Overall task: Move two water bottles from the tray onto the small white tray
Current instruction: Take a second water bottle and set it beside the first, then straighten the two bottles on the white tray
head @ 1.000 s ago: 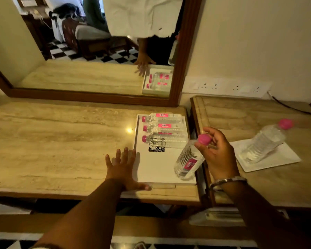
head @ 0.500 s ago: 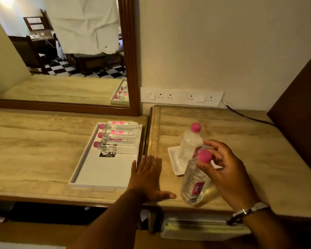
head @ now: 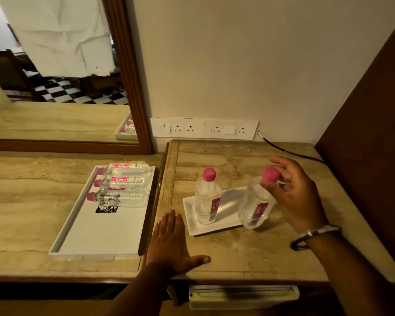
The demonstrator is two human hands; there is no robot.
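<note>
A small white tray [head: 228, 205] lies on the right counter. One clear water bottle [head: 207, 199] with a pink cap stands upright on its left part. My right hand [head: 294, 192] grips the pink cap of a second water bottle [head: 255, 206], which is tilted at the tray's right edge. My left hand [head: 169, 242] lies flat and open on the counter, between the two trays. The large white tray [head: 78, 222] on the left counter holds three bottles [head: 123, 185] lying on their sides at its far end.
A wood-framed mirror [head: 132, 87] leans over the left counter. White wall sockets [head: 204, 128] sit behind the right counter, with a black cable [head: 290, 151] running right. A dark wooden panel [head: 374, 133] bounds the right side. A gap runs between the two counters.
My right hand has carried the second bottle from near the counter's front edge up and right to the small tray's right edge. The view has shifted right. My left hand stays flat.
</note>
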